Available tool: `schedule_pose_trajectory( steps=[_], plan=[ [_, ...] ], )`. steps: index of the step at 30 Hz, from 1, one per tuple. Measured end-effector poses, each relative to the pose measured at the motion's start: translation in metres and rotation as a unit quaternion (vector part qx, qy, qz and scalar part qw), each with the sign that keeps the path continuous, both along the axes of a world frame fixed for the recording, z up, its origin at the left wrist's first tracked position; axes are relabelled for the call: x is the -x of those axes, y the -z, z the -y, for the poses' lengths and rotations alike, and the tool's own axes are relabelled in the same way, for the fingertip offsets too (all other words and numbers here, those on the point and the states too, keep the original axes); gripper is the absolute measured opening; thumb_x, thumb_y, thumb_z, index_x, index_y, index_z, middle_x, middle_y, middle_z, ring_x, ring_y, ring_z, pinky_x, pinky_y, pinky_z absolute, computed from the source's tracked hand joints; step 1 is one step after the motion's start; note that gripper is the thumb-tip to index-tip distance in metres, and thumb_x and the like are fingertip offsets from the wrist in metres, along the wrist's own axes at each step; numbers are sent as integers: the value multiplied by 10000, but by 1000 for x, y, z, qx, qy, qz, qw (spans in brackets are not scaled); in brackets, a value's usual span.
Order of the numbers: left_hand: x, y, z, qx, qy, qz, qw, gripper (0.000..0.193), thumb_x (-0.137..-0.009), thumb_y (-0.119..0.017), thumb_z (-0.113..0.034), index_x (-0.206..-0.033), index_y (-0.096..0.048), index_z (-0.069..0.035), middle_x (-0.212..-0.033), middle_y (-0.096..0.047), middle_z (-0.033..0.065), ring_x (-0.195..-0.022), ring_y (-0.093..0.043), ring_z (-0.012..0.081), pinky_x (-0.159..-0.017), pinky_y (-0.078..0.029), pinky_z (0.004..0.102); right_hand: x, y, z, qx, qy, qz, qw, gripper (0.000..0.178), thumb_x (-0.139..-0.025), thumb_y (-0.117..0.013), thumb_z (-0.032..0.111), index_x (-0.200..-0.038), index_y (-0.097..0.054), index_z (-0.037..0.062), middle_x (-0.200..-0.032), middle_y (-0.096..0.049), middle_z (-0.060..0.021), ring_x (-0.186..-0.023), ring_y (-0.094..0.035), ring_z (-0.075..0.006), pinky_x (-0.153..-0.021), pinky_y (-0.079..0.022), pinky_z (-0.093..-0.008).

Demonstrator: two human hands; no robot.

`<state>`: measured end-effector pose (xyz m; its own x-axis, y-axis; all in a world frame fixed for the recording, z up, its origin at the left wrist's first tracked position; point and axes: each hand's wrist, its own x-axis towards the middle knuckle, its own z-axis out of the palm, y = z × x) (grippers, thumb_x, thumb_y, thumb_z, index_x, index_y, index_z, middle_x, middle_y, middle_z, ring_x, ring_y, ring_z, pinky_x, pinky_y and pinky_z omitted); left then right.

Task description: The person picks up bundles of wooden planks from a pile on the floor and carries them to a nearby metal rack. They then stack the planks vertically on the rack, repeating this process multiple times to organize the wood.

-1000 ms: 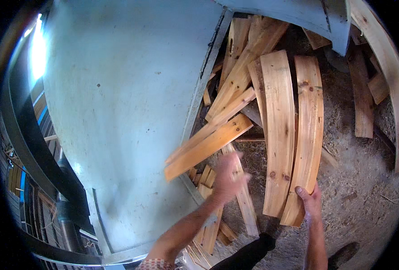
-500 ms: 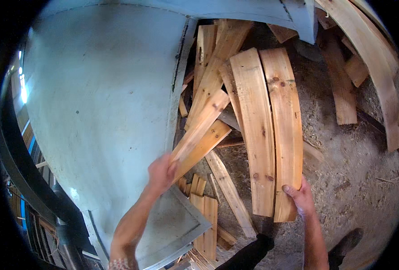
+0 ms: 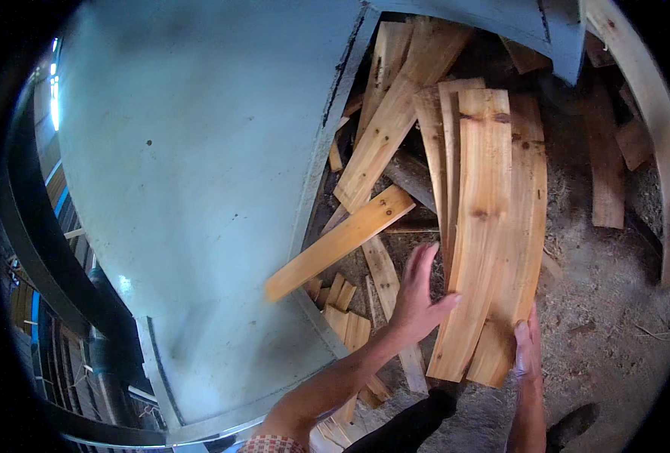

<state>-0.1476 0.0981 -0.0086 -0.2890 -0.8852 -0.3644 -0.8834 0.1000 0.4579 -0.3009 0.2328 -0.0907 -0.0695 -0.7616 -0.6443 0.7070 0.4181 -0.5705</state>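
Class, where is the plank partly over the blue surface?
Near the head view's middle, the plank crosses the right edge of the blue surface, up and left of the left hand.

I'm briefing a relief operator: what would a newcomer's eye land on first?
Probably the broad pale-blue painted surface dominating the left. Long light-brown wooden boards overlap right of centre, their lower parts between left hand and right hand. One orange-brown wooden board lies across that surface's right edge.
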Motion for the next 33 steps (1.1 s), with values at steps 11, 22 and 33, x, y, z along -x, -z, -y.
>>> schedule_pose_trajectory(
  steps=[11,22,33],
  plan=[
    [-223,-30,93,-25,65,456,887,791,-541,-779,-251,-1201,-377,-81,-1101,-480,154,-1036,-459,356,-847,-389,464,-1,4,1,-34,7,13,999,737,-695,-733,335,-1252,-359,30,-1100,-534,-58,-985,-516,-148,-851,-426,-302],
    [-231,-121,-56,-409,-368,-57,833,676,-652,-754,-241,-1210,-428,-40,-1099,-512,99,-1021,-489,170,-871,-418,330,0,7,3,-7,23,28,999,555,-771,-675,194,-1227,-399,38,-1061,-559,-39,-947,-529,-126,-834,-436,-288],
    [-27,-71,-21,-198,-103,-50,974,608,-709,-693,-134,-1236,-407,-40,-1145,-512,125,-1027,-504,174,-862,-437,322,4,14,-10,4,77,115,990,609,-864,-463,424,-1300,-321,22,-1218,-447,-101,-1103,-431,-180,-943,-333,-340]
  ],
)
